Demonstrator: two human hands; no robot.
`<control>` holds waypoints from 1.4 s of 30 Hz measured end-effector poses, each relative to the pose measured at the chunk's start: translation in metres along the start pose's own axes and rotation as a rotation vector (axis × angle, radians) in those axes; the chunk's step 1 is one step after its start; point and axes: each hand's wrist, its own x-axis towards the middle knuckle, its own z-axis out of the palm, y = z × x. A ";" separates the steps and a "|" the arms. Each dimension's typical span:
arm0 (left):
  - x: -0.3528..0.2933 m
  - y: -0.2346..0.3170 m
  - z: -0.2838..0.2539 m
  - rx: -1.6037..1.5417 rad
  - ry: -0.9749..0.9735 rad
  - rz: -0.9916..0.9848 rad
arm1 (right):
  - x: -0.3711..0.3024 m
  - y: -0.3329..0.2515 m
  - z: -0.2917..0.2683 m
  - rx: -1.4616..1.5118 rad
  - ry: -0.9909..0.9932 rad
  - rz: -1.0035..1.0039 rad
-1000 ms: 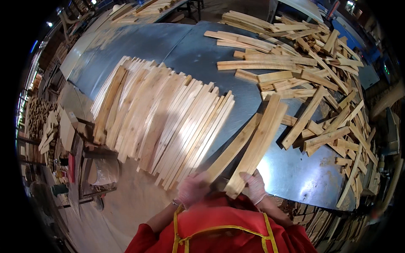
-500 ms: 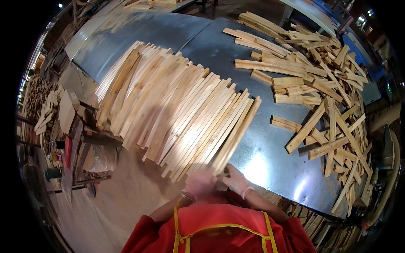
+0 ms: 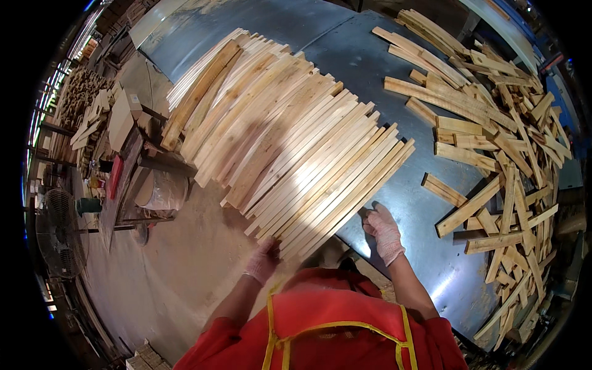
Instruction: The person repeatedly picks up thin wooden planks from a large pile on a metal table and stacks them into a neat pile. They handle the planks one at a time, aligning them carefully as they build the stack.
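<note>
A long row of pale wooden slats lies side by side across the metal table, their near ends jutting past its edge. My left hand, in a pale work glove, has its fingers closed at the near ends of several slats. To the right, my gloved right hand is beside the row's outermost slat, above the table's near edge. Its fingers are bent and partly apart, with nothing seen in them. Some fingertips of both hands are hidden.
Loose wood pieces lie in a jumbled heap on the right of the metal table. On the left stand a wooden bench and a floor fan. Concrete floor shows between the bench and me.
My hands were close together at the near end of the rightmost slat and have moved apart, left and right. That slat now lies against the row. The view has shifted.
</note>
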 end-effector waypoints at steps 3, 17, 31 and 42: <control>0.008 -0.019 0.019 -0.146 -0.034 -0.029 | -0.002 -0.006 -0.005 -0.075 -0.079 0.079; -0.017 -0.002 0.089 -0.259 -0.167 -0.106 | -0.026 0.027 0.049 -0.038 0.341 -0.388; -0.020 0.047 0.063 0.631 -0.421 0.128 | -0.071 -0.024 0.188 0.230 0.144 0.024; -0.070 0.097 0.113 1.351 -0.437 0.486 | -0.078 -0.125 0.073 -0.261 0.304 -0.491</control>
